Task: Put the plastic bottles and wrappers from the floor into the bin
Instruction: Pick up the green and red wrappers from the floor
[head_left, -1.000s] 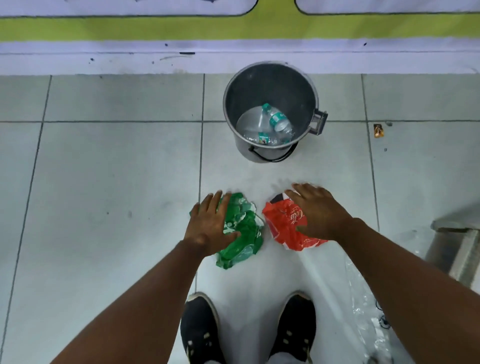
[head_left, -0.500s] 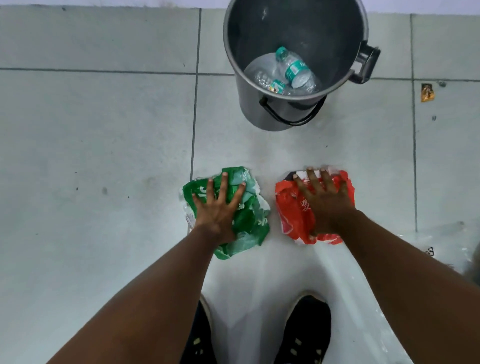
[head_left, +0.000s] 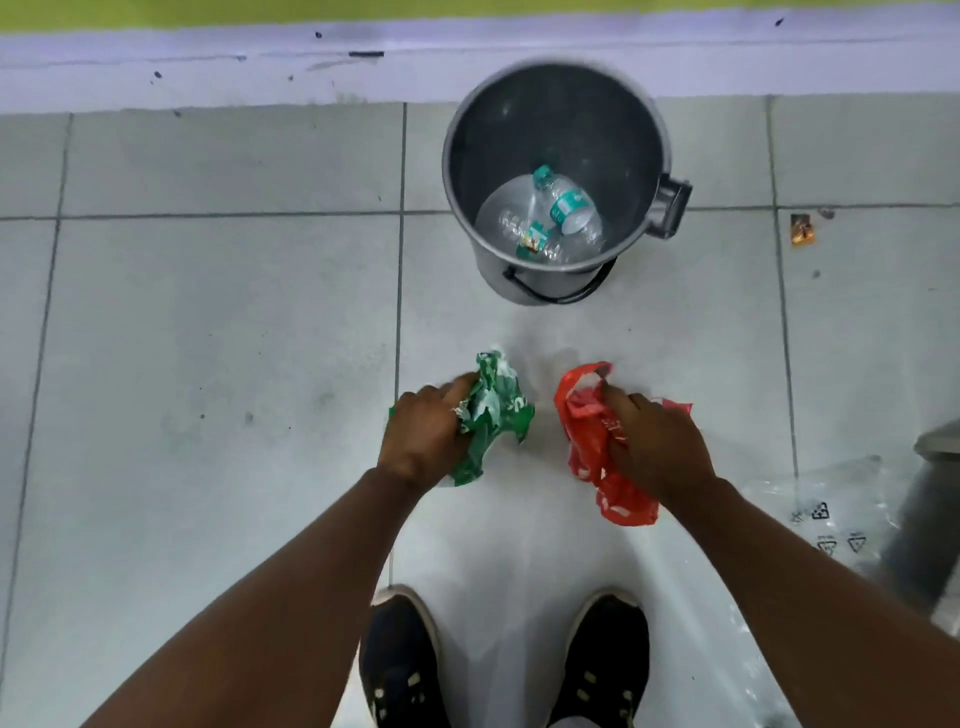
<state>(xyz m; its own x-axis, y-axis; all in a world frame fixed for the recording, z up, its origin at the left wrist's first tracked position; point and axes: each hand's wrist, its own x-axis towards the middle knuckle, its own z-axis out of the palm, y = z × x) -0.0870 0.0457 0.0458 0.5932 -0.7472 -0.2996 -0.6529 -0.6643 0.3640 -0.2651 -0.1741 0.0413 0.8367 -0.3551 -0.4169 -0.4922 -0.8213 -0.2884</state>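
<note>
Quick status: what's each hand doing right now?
Left hand: closed, grip on the crumpled green wrapper.
Right hand: closed, grip on the crumpled red wrapper.

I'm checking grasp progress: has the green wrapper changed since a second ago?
Yes. The green wrapper, earlier flat on the floor tile, is now bunched in the left hand.

Indoor tiled floor (head_left: 208, 338), painted wall base (head_left: 208, 67), grey bin (head_left: 550, 283)

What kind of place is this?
Probably an indoor room or hallway: a grey tiled floor, a painted wall base with a green stripe, and a grey bin holding plastic bottles.
</note>
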